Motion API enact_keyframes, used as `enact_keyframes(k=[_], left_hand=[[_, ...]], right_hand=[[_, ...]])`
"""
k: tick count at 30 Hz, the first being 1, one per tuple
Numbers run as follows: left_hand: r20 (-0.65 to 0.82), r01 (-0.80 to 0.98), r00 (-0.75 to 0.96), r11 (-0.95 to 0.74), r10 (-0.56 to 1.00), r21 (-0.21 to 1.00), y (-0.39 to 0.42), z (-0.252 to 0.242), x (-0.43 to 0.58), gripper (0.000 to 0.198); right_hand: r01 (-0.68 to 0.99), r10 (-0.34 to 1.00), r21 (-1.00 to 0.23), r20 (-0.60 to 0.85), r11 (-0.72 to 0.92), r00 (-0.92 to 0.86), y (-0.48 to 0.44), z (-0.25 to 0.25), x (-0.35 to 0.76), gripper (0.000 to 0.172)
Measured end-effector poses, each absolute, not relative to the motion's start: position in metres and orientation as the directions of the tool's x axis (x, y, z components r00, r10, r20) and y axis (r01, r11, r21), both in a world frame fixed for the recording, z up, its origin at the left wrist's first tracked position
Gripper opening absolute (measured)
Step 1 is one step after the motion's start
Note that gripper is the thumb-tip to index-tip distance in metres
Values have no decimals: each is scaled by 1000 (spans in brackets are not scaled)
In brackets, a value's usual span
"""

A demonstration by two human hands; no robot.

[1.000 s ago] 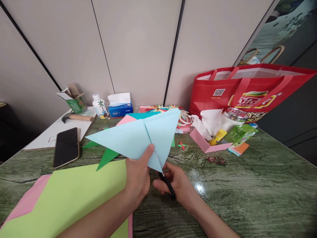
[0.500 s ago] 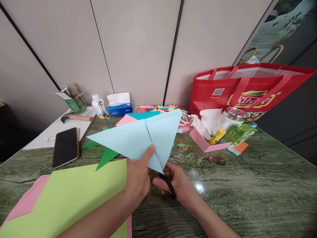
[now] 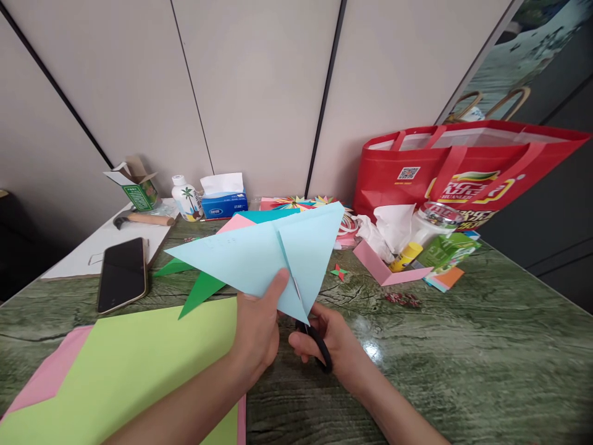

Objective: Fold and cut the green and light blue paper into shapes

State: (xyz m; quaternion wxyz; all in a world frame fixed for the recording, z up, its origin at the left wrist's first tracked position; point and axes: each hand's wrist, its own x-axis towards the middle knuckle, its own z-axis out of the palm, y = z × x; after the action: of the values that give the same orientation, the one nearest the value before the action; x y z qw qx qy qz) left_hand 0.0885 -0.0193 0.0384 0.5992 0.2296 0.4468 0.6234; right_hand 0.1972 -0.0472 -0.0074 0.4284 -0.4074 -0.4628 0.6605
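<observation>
A folded sheet of light blue paper [image 3: 236,253] is raised above the table, pinched by my left hand [image 3: 262,327] with the thumb on top. Black-handled scissors [image 3: 322,352] sit in my right hand [image 3: 340,349], its fingers wrapped round the handles. Their blades lie along a slit in the blue paper, partly hidden by it, and the slit runs up toward the top edge. Green paper pieces [image 3: 204,293] lie beneath the blue sheet. Lime green paper [image 3: 152,364] spreads under my left forearm, over pink paper [image 3: 50,377].
Phone [image 3: 123,275], hammer [image 3: 143,219], white bottle [image 3: 186,201] and tissue pack [image 3: 223,201] stand or lie at the back left. A pink paper tray [image 3: 393,276] holding a glue stick [image 3: 406,256] and a red bag [image 3: 463,167] are at the right.
The slit in the blue paper gapes slightly wider. The paper's right part and my right hand with the scissors have shifted slightly to the right.
</observation>
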Motion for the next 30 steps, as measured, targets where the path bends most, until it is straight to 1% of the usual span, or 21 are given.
enact_keyframes(k=[4, 8, 15, 20, 27, 30], left_hand=[[-234, -524, -162, 117, 959, 844, -19, 39, 88, 46], [-229, -517, -160, 116, 960, 848, -19, 40, 88, 47], [-226, -504, -165, 115, 960, 856, -19, 39, 88, 41], [-233, -500, -157, 126, 960, 857, -18, 39, 88, 39], [-248, -496, -140, 149, 958, 855, -19, 41, 88, 36], [-256, -493, -129, 162, 958, 855, -19, 41, 87, 33]], right_hand=[[-212, 946, -959, -117, -187, -302, -47, -6, 197, 48], [-184, 947, -962, -142, -200, -287, -47, -5, 196, 49], [-138, 949, -972, -146, -190, -278, -47, -6, 197, 48], [-114, 948, -974, -159, -196, -276, -47, -6, 197, 51], [-155, 957, -972, -130, -174, -260, -45, -6, 195, 50], [-145, 956, -974, -134, -176, -262, -46, -6, 196, 51]])
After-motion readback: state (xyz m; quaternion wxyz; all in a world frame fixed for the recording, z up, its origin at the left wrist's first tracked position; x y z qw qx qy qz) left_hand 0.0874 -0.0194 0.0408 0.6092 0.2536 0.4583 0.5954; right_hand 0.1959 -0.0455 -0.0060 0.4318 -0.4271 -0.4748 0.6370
